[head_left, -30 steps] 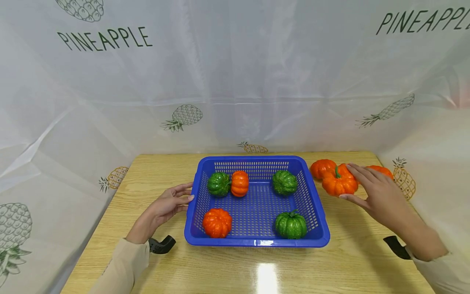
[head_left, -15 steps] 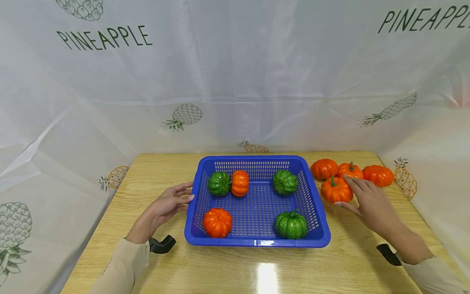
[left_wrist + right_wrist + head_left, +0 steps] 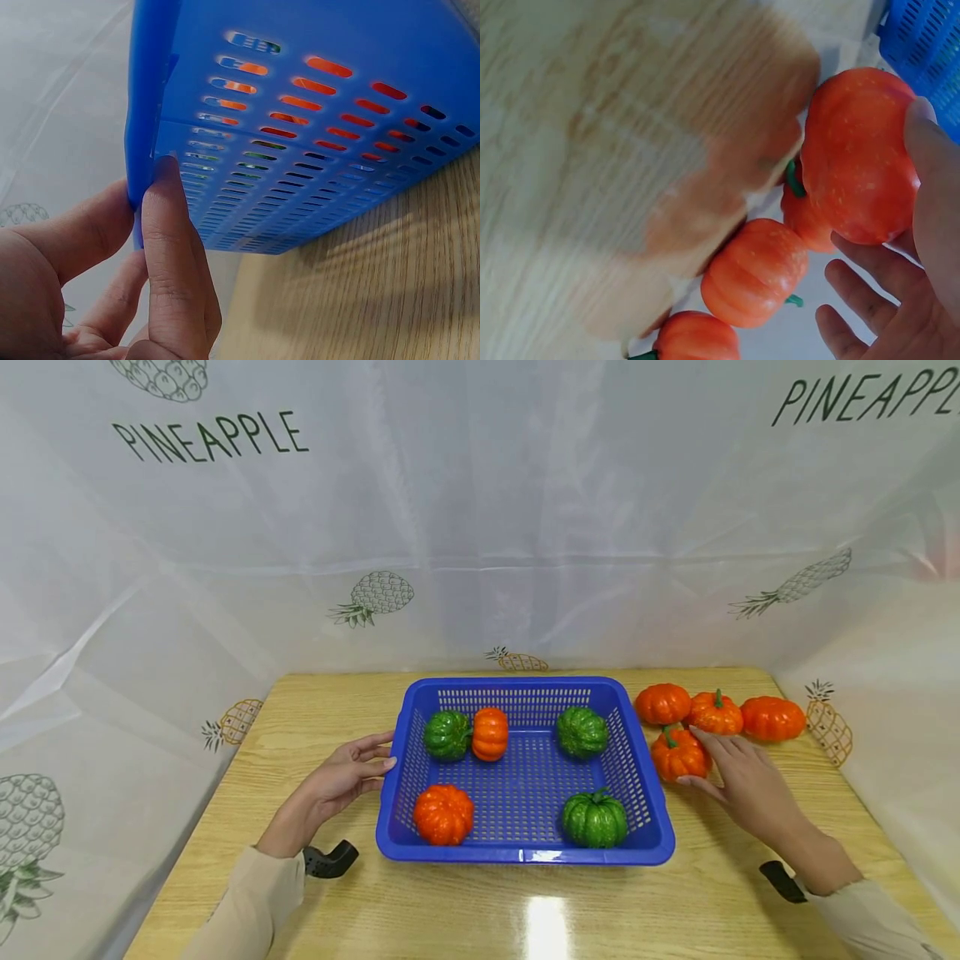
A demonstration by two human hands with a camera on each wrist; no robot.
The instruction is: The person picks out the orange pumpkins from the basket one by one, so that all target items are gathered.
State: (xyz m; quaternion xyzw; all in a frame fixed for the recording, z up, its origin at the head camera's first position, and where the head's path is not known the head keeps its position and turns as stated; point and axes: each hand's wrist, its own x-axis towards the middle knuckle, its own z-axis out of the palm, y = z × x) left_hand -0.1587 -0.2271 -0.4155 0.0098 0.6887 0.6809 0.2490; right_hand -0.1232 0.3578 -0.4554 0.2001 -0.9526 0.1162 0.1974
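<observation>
Right hand (image 3: 746, 785): thumb and fingers holding one orange pumpkin (image 3: 681, 758) between them; the right wrist camera shows me the same grip.
Pumpkin: outside the basket (image 3: 480, 855), just beside its right wall. I cannot tell whether it rests on the table (image 3: 360, 910) or is slightly raised.
Left hand (image 3: 337, 783): pinching the basket's left rim, thumb and finger on either side (clearest to me from the left wrist camera).
Basket: blue, slotted, on the table. Two orange fruits (image 3: 443, 815) inside, front left and back left; three green fruits (image 3: 595, 821), one beside the back-left orange, two along the right side.
Back row (image 3: 716, 715): three more orange pumpkins, right of the basket, behind the held one.
Sheet (image 3: 480, 510): white, pineapple print, behind the table.
</observation>
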